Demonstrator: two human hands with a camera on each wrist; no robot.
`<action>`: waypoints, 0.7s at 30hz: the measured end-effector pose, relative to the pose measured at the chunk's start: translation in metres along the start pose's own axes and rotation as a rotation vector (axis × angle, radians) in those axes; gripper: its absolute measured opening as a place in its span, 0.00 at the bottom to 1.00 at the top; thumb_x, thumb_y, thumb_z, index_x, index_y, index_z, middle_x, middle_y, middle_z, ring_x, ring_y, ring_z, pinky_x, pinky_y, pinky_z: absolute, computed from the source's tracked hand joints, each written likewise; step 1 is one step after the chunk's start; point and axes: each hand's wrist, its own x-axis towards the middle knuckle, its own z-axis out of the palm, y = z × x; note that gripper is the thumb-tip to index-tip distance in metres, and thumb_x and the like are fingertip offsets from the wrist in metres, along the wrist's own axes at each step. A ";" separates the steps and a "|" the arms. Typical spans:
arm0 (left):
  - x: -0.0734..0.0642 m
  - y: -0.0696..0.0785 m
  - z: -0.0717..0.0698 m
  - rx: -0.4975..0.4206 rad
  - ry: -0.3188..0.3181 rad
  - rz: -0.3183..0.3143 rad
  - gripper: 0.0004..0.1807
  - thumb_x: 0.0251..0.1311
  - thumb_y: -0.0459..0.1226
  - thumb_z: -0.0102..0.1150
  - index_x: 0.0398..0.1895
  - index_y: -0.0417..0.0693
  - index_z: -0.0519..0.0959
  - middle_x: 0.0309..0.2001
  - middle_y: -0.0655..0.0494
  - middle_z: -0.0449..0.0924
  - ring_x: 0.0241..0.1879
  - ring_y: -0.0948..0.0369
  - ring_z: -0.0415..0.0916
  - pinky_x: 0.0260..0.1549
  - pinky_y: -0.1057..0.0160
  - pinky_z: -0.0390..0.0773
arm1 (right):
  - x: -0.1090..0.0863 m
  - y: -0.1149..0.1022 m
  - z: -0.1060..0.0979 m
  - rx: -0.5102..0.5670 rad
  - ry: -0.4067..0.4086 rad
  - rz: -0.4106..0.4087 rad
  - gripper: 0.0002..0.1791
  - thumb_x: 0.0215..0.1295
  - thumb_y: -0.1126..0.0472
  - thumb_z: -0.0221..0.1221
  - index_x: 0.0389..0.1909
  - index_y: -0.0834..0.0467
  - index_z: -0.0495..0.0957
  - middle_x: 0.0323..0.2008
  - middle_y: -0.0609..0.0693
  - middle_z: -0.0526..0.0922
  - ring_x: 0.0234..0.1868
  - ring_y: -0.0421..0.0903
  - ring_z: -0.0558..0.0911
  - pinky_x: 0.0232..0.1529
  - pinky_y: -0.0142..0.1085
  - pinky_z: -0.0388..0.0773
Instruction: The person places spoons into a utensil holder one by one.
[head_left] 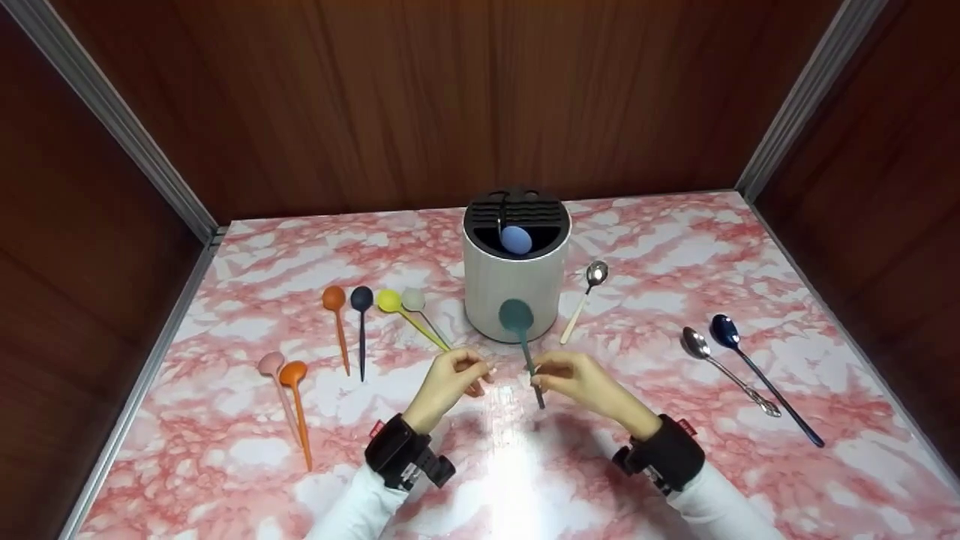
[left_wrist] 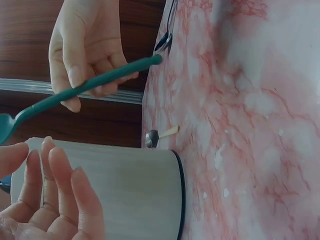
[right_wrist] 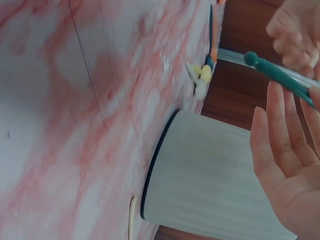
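Observation:
My right hand [head_left: 577,381] pinches the handle of a teal spoon [head_left: 517,316] between thumb and fingers, with the bowl pointing up and away. In the left wrist view the teal spoon [left_wrist: 95,82] is held above the table, its handle end toward the tabletop. My left hand [head_left: 448,379] holds nothing; its fingers are loosely bent, just left of the spoon. Behind both hands stands a white cylindrical utensil holder [head_left: 480,281] with a black slotted top. A light-blue spoon [head_left: 516,240] sits in the holder's front opening, its bowl upward.
Left of the holder lie orange [head_left: 334,298], navy [head_left: 361,300], yellow [head_left: 390,301] and pale grey [head_left: 413,299] spoons; nearer are pink [head_left: 271,364] and orange ones. To the right lie a cream-handled spoon [head_left: 574,319], an ornate silver spoon [head_left: 696,343] and a dark-blue spoon [head_left: 725,331]. Wooden panels [head_left: 480,105] enclose the table.

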 end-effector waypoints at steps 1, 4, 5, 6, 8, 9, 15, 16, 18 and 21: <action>-0.001 0.000 -0.003 0.013 -0.008 -0.005 0.09 0.64 0.29 0.55 0.36 0.26 0.75 0.26 0.51 0.80 0.21 0.65 0.73 0.25 0.70 0.76 | 0.001 -0.001 -0.001 0.005 0.014 -0.010 0.11 0.64 0.72 0.58 0.44 0.76 0.77 0.40 0.68 0.82 0.40 0.54 0.84 0.44 0.36 0.81; -0.002 -0.002 -0.011 0.055 -0.027 -0.006 0.11 0.65 0.30 0.54 0.38 0.23 0.75 0.28 0.48 0.81 0.22 0.65 0.73 0.26 0.69 0.76 | 0.002 -0.002 -0.006 0.031 0.053 -0.029 0.10 0.64 0.73 0.58 0.43 0.76 0.76 0.38 0.68 0.82 0.39 0.53 0.84 0.44 0.35 0.81; -0.003 -0.003 -0.013 0.064 -0.032 -0.011 0.11 0.66 0.30 0.54 0.38 0.23 0.75 0.28 0.47 0.81 0.22 0.64 0.73 0.27 0.68 0.76 | 0.002 -0.003 -0.007 0.032 0.065 -0.035 0.09 0.64 0.73 0.58 0.43 0.75 0.76 0.38 0.68 0.82 0.38 0.53 0.84 0.43 0.35 0.81; -0.003 -0.004 -0.015 0.067 -0.035 -0.017 0.11 0.66 0.30 0.54 0.39 0.23 0.75 0.29 0.47 0.81 0.22 0.64 0.73 0.27 0.67 0.77 | 0.003 -0.004 -0.009 0.037 0.074 -0.035 0.09 0.64 0.73 0.58 0.43 0.75 0.76 0.38 0.68 0.82 0.38 0.53 0.84 0.43 0.35 0.81; -0.005 -0.005 -0.018 0.069 -0.039 -0.028 0.12 0.66 0.31 0.54 0.39 0.24 0.76 0.29 0.47 0.81 0.23 0.64 0.74 0.28 0.66 0.78 | 0.003 -0.006 -0.013 0.041 0.093 -0.034 0.09 0.64 0.74 0.58 0.43 0.75 0.75 0.38 0.68 0.81 0.39 0.54 0.84 0.44 0.34 0.81; -0.006 -0.006 -0.019 0.066 -0.043 -0.033 0.12 0.66 0.31 0.53 0.39 0.24 0.76 0.29 0.47 0.81 0.23 0.64 0.74 0.28 0.66 0.78 | 0.003 -0.008 -0.016 0.039 0.103 -0.034 0.09 0.64 0.74 0.58 0.43 0.75 0.75 0.38 0.68 0.82 0.39 0.53 0.84 0.44 0.34 0.80; -0.011 -0.010 -0.024 0.029 -0.042 -0.056 0.11 0.66 0.31 0.52 0.39 0.25 0.75 0.28 0.52 0.80 0.23 0.65 0.74 0.28 0.68 0.77 | 0.010 -0.017 -0.029 0.021 0.136 -0.063 0.09 0.63 0.75 0.57 0.43 0.76 0.74 0.38 0.70 0.81 0.37 0.46 0.83 0.43 0.33 0.80; -0.011 -0.010 -0.025 0.024 -0.037 -0.060 0.11 0.66 0.31 0.52 0.39 0.26 0.75 0.28 0.52 0.80 0.23 0.65 0.74 0.28 0.68 0.77 | 0.011 -0.019 -0.031 0.015 0.140 -0.068 0.09 0.63 0.75 0.57 0.43 0.77 0.74 0.38 0.70 0.81 0.37 0.46 0.83 0.43 0.32 0.80; -0.012 -0.011 -0.026 0.014 -0.030 -0.065 0.10 0.66 0.30 0.52 0.38 0.26 0.75 0.28 0.53 0.80 0.23 0.65 0.74 0.28 0.68 0.77 | 0.013 -0.023 -0.035 0.001 0.150 -0.069 0.10 0.63 0.76 0.57 0.44 0.77 0.74 0.37 0.69 0.81 0.36 0.44 0.83 0.43 0.32 0.80; -0.014 -0.011 -0.028 0.005 -0.027 -0.066 0.11 0.66 0.30 0.52 0.38 0.25 0.75 0.27 0.53 0.79 0.23 0.64 0.75 0.27 0.69 0.77 | 0.018 -0.030 -0.042 -0.031 0.171 -0.071 0.10 0.63 0.76 0.57 0.43 0.77 0.74 0.37 0.69 0.82 0.35 0.45 0.83 0.42 0.30 0.80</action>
